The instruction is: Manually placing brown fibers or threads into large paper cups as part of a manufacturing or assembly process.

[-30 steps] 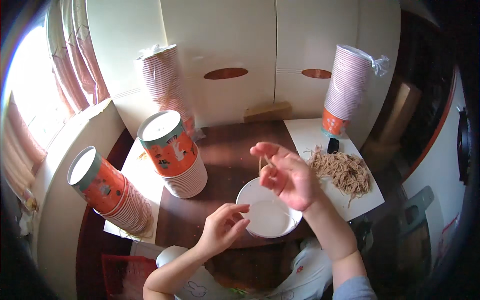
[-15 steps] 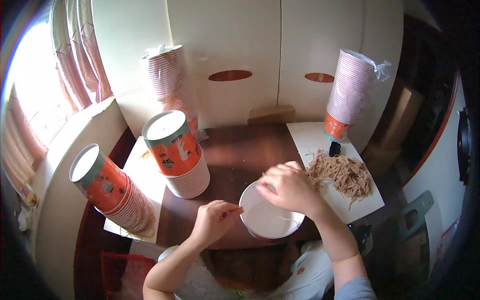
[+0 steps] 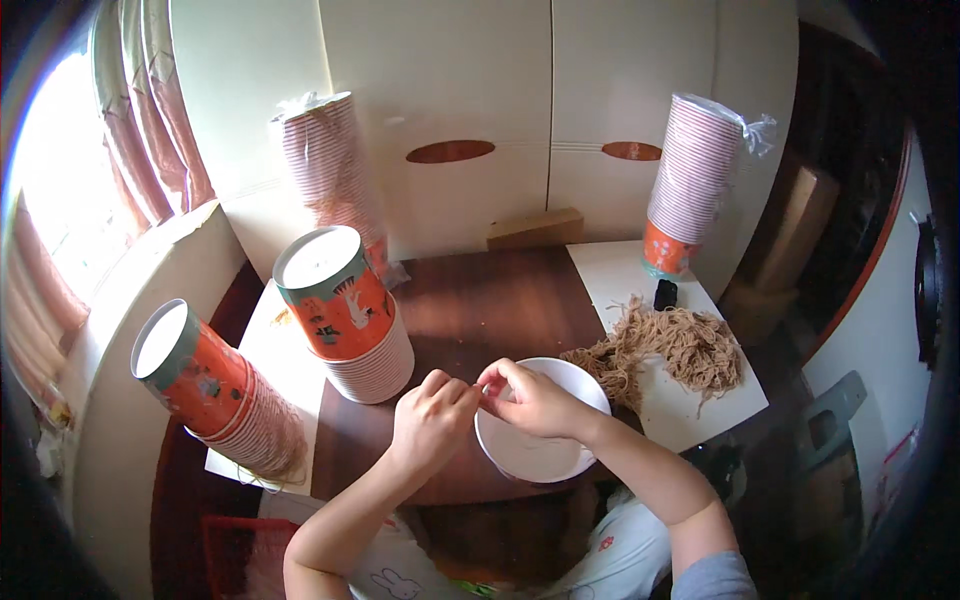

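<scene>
Indoors, left hand (image 3: 432,422) over brown table (image 3: 475,295)

A head-worn fisheye camera looks down on the hands (image 3: 434,422) and table (image 3: 490,295)

Left forearm (image 3: 362,508), bare: is slanting up from the lower left of the frame. Left grip (image 3: 433,424): is curling closed near centre, knuckles up. Right forearm (image 3: 652,474): is slanting in from the lower right. Right grip (image 3: 540,403): is pinching just beside the left.
</scene>
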A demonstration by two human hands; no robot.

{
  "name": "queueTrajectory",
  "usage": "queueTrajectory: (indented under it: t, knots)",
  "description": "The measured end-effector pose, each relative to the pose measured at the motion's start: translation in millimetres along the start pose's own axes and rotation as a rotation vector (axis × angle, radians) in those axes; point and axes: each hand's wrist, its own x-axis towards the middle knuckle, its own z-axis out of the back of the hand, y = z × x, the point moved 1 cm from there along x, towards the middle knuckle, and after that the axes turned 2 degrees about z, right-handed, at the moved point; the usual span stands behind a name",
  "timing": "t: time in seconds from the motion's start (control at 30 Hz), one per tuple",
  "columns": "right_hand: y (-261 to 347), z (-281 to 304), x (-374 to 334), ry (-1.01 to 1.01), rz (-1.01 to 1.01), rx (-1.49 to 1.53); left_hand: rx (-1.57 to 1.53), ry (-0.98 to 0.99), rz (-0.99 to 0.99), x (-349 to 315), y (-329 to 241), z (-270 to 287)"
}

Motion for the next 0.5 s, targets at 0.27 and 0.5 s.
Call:
queueTrajectory:
  t: [0.27, 0.5]
  knots:
    - [-23.0, 15.8, 5.4, -0.191, -0.015, -0.295, -0.361, 0.123, 0.259, -1.2, 15.6, -41.4]
    - [-42.9, 11.8, 8.6, -0.136, -0.185, -0.506, -1.243, 0.504, 0.871, -14.0, 22.9, -64.9]
